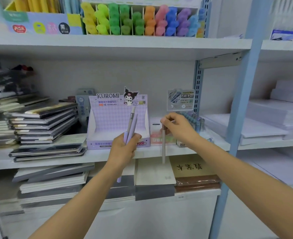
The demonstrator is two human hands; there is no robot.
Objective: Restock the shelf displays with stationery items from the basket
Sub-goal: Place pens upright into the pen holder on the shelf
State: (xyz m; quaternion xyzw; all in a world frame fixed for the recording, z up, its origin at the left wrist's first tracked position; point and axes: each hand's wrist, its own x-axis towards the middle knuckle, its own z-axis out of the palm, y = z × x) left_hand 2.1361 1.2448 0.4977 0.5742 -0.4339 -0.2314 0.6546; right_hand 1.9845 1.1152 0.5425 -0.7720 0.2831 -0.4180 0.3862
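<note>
Standing upright in the left hand [125, 149], a small bundle of lilac and grey pens [131, 125] is gripped by curled fingers. The tips rise above the fist, and one lilac end is seen poking out below the wrist. Just behind that hand, the Kuromi display box [107, 118] is set on the middle shelf [97, 155], with its open tray directly beyond the knuckles. A single grey pen [163, 149] is pinched at its top end by the right hand [178, 128] and is hung straight down from the fingertips, apart from the bundle. Beyond this pen, a low pink and white box [157, 137] is set on the same shelf, and a printed card [180, 99] is stood above and behind the right hand. Stacked notebooks [43, 125] are piled well to the left of the left hand. Coloured highlighters [138, 21] are racked on the shelf high above both hands.
</note>
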